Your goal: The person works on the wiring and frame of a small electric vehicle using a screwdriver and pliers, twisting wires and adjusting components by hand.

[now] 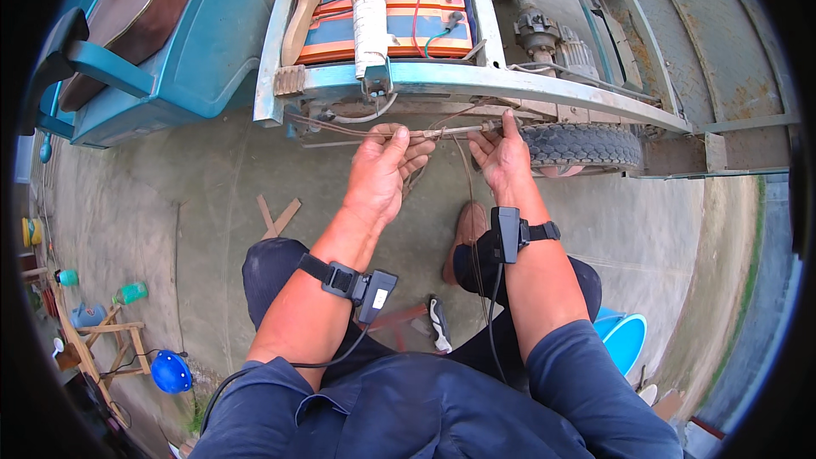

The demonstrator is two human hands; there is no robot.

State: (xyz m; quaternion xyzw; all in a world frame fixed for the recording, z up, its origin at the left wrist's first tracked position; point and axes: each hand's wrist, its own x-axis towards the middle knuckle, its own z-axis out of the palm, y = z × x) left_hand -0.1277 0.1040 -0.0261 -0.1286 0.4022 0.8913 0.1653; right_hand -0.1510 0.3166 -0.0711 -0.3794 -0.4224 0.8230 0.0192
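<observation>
Two hands (382, 168), two forearm devices (507, 235), two crossed wood strips (287, 215), one blue helmet (172, 371).

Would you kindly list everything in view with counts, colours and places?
Frame: one, pale blue, top centre
Batteries: several, orange and blue, inside the frame
Tyre: one, black, upper right
Seat: one, brown on teal, upper left
Thin rod: one, greyish, upper centre
Wires: several, brown, beside the rod
Wood strips: two, tan, floor, left of centre
Wooden stand: one, tan, lower left
Helmet: one, blue, beside the stand
Small containers: two, green, far left
Bucket: one, light blue, lower right
Left hand: one, bare, rod's left end
Right hand: one, bare, rod's right end
Wristbands: two, black, on the forearms
Shoe: one visible, brown, centre
</observation>
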